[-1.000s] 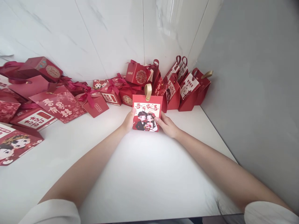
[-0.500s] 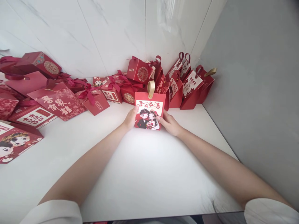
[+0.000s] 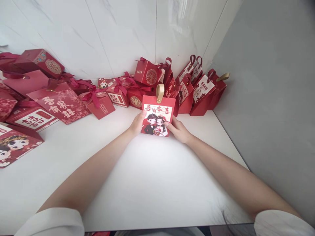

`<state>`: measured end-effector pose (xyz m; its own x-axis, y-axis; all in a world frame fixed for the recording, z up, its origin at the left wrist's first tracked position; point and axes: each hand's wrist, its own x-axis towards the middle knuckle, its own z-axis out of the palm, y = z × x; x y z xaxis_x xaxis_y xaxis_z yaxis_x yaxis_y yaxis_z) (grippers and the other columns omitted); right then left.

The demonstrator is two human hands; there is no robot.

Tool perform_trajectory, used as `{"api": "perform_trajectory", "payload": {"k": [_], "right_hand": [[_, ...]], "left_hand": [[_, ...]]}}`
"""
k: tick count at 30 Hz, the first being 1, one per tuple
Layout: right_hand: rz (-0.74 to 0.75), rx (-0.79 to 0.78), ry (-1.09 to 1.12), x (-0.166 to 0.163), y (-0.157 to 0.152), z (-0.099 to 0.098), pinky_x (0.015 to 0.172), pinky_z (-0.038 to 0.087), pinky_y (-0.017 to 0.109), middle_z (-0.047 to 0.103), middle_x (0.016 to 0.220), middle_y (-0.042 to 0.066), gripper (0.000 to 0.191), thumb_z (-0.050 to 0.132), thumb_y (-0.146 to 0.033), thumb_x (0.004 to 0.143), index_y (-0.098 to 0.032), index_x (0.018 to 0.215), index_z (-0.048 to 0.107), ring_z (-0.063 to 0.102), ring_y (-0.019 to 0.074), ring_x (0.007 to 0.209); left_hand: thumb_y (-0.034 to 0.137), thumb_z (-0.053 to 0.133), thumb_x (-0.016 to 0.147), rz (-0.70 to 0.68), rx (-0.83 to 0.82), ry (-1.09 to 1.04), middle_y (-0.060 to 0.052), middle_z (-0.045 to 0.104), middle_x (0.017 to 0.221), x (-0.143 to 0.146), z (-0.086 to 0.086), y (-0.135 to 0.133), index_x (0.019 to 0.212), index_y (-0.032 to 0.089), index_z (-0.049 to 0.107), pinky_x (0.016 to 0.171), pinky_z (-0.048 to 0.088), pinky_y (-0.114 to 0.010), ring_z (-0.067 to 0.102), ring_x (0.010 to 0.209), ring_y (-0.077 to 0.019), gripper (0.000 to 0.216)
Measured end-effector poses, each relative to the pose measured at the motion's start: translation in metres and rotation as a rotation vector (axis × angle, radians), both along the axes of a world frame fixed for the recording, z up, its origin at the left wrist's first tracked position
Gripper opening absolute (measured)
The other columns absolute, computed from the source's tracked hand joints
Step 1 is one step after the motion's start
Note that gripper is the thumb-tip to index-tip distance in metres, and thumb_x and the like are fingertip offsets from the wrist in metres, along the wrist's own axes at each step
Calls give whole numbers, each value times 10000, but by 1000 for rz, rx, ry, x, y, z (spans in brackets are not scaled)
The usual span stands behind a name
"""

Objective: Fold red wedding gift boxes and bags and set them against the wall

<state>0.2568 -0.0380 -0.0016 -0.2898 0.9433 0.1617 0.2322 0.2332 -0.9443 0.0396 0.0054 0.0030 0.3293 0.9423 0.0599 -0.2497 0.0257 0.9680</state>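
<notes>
Between my hands is a red gift box (image 3: pixel 157 115) with a cartoon bride and groom, dark red Chinese lettering on a white panel and a gold loop handle (image 3: pixel 160 93) on top. My left hand (image 3: pixel 138 123) grips its left edge, thumb on the front and the other fingers mostly hidden behind. On the lower right side, my right hand (image 3: pixel 180 129) holds the box, its thumb pressed on the printed front. The box stands upright, facing me; whether its base touches the table cannot be made out.
Red boxes with ribbon bows (image 3: pixel 98 101) are heaped along the left and back of the white table (image 3: pixel 147 183). Several upright boxes with loop handles (image 3: pixel 203 95) stand at the back right. A marbled wall (image 3: pixel 123 32) rises behind, and a grey panel (image 3: pixel 268 98) borders the right.
The camera view has shifted slightly. Both hands keep the same hold on the box, which has hardly moved.
</notes>
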Motion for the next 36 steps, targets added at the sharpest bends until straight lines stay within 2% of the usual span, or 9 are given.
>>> {"api": "perform_trajectory", "payload": {"k": [7, 19, 28, 36], "right_hand": [[-2, -14, -6, 0, -1, 0, 1126, 461, 516, 696, 1334, 102, 563, 537, -730, 906, -236, 1175, 560, 592, 348, 1319], [3, 8, 6, 1, 0, -2, 1120, 474, 494, 708, 1300, 92, 558, 544, -702, 923, -233, 1223, 563, 602, 331, 1308], [3, -1, 19, -1, -1, 1, 1101, 494, 499, 692, 1347, 88, 639, 558, -729, 898, -231, 1299, 552, 612, 337, 1294], [6, 17, 22, 1, 1, -2, 1107, 484, 489, 687, 1354, 96, 651, 553, -731, 902, -221, 1305, 537, 609, 335, 1297]], "left_hand": [[758, 582, 842, -41, -20, -46, -148, 747, 1236, 0, 1, -1, 1255, 155, 712, 1123, 485, -480, 660, 1248, -361, 742], [771, 570, 838, -27, 3, -14, -148, 744, 1243, -1, -4, 2, 1270, 163, 701, 1114, 483, -471, 658, 1250, -356, 758], [799, 581, 809, -2, -5, 10, -143, 746, 1238, -3, -5, 3, 1229, 169, 724, 1123, 473, -483, 685, 1202, -356, 771], [781, 584, 820, -36, -2, 2, -147, 728, 1278, -2, -3, 3, 1224, 156, 718, 1113, 484, -462, 643, 1271, -359, 757]]}}
